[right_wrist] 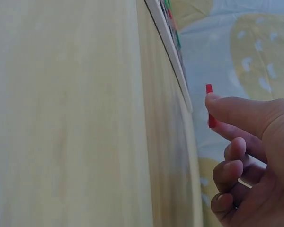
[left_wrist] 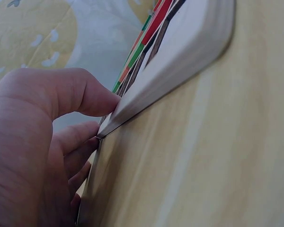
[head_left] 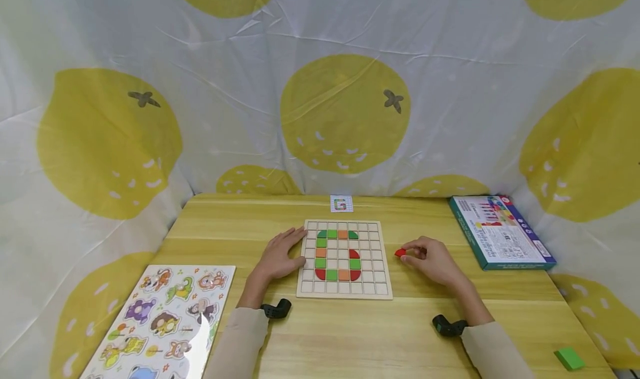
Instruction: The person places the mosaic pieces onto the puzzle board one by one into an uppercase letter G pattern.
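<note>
A square wooden grid board (head_left: 310, 288) lies on the table, with green, orange and red tiles set in its cells in a G-like outline. At the board's left edge rests my left hand (head_left: 280, 257); its thumb (left_wrist: 92, 97) touches the edge in the left wrist view, with the other fingers spread along the side. Just right of the board, my right hand (head_left: 430, 258) pinches a red tile (right_wrist: 212, 119) between thumb and index finger. That tile is held apart from the board, and the remaining fingers are loosely curled.
Behind the board lies a small pattern card (head_left: 341, 204) with a similar G-like figure. An animal puzzle board (head_left: 192, 307) is at the left front, a flat box (head_left: 502, 232) at the right back. One green block (head_left: 569, 359) sits near the right front corner.
</note>
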`<state>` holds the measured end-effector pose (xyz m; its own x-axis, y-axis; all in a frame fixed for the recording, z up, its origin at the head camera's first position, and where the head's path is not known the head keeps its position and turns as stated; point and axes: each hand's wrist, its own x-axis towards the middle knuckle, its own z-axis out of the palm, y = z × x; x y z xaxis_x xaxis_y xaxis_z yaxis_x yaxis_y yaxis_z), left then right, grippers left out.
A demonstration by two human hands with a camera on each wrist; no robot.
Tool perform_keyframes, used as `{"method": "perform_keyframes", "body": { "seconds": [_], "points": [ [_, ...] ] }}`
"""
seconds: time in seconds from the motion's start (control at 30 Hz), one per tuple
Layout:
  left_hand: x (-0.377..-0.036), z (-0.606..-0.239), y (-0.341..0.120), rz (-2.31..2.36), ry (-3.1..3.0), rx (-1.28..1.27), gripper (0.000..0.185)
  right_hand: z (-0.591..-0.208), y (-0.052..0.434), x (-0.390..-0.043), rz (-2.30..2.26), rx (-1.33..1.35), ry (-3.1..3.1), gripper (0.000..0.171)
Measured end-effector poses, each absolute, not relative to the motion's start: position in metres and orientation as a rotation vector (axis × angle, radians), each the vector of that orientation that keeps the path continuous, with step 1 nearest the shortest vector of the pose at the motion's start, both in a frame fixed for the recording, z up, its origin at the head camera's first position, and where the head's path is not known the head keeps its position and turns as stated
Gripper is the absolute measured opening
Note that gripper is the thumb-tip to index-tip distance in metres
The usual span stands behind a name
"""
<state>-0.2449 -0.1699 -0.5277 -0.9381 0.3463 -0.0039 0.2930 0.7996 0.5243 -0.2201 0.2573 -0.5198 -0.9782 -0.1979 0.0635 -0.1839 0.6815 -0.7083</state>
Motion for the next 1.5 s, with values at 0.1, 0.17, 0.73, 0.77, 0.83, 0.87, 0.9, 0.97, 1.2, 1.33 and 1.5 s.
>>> {"method": "perform_keyframes", "body": {
  "seconds": [0.1,0.17,0.73,0.77,0.83,0.87,0.9,0.97,1.2,1.33,1.5],
  "points": [
    [-0.245,-0.529,-0.17,0.819,2.894,0.521,0.078,-0.519,0.246,-0.223,-1.223,-0.342,2.841,0.022],
    [-0.245,-0.529,-0.171,0.825,2.899,0.523,0.077,-0.517,0.24,-0.224,-1.24,-0.337,2.83,0.021],
    [-0.246,-0.528,-0.171,0.831,2.881,0.517,0.078,-0.508,0.176,-0.238,-1.308,-0.423,2.731,0.021],
    [-0.246,-0.528,-0.171,0.827,2.882,0.514,0.078,-0.509,0.172,-0.238,-1.315,-0.43,2.719,0.021],
    [-0.246,-0.528,-0.171,0.822,2.883,0.513,0.078,-0.509,0.164,-0.24,-1.304,-0.46,2.706,0.021],
    [-0.246,-0.528,-0.171,0.823,2.883,0.511,0.078,-0.51,0.16,-0.241,-1.3,-0.474,2.701,0.021],
    [-0.246,-0.528,-0.171,0.824,2.883,0.51,0.078,-0.511,0.157,-0.242,-1.296,-0.482,2.696,0.02],
    [-0.246,-0.528,-0.17,0.827,2.883,0.509,0.077,-0.514,0.151,-0.244,-1.277,-0.515,2.695,0.019],
    [-0.245,-0.529,-0.169,0.832,2.891,0.509,0.077,-0.516,0.137,-0.247,-1.225,-0.541,2.711,0.019],
    [-0.245,-0.529,-0.169,0.832,2.892,0.507,0.077,-0.516,0.132,-0.248,-1.2,-0.535,2.725,0.019],
    [-0.245,-0.53,-0.17,0.846,2.89,0.508,0.078,-0.517,0.128,-0.247,-1.173,-0.54,2.72,0.02]
  ]
}}
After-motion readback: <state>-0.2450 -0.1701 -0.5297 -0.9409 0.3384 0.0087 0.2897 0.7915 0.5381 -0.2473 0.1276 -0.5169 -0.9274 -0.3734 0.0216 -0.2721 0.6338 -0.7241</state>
